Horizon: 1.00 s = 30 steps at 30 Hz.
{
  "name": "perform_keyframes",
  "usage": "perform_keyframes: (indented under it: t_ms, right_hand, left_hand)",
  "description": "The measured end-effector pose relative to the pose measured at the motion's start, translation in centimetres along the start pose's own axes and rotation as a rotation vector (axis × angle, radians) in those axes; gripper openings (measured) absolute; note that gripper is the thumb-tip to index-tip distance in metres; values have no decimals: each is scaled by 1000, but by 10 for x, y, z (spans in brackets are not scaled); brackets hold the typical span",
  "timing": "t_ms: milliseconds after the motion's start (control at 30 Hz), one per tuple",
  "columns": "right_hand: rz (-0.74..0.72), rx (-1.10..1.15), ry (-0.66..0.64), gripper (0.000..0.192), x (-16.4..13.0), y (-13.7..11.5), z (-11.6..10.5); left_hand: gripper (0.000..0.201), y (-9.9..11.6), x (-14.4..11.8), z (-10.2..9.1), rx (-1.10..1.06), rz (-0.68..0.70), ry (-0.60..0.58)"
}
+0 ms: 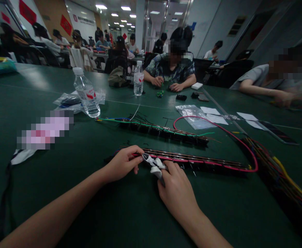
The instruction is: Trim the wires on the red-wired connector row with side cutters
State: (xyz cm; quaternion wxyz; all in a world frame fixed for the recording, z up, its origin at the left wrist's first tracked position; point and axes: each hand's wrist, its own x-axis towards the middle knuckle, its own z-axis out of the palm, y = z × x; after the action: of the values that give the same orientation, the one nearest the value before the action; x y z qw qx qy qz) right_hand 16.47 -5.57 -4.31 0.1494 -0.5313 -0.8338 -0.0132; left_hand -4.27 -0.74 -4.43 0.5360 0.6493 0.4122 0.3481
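Left of the near terminal strip (192,161), a wide stretch of bare green table (63,193) was seen, matte and smooth, broken only by a white cloth scrap with a dark strap (21,155) near its left edge. Behind that, up-left of the strip, a clear ribbed plastic water bottle (87,92) was stood upright on crinkled plastic bags (68,101).

The left hand (123,164) was curled at the strip's left end, fingertips pinched on the pink wire (218,128) there. The right hand (175,191) was closed around the white-handled cutters (154,164), whose metal tip was pointed at that same pinched spot, touching or just beside it; which could not be told.

The long, dark, narrow strip was laid flat just beyond both hands, the glossy pink wire run along it and looped back at its right end. A second strip (166,132) with green wire was laid behind it. Right of the strip, a thick bundle of coloured wires (277,172) crowded the table's edge.
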Motion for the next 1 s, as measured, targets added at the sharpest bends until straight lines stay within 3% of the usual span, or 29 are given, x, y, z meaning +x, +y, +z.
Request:
perform_keyframes:
  t_ms: [1000]
  right_hand:
    - [12, 0, -2, 19, -1, -2, 1]
  left_hand:
    - [11, -2, 0, 1, -1, 5, 4]
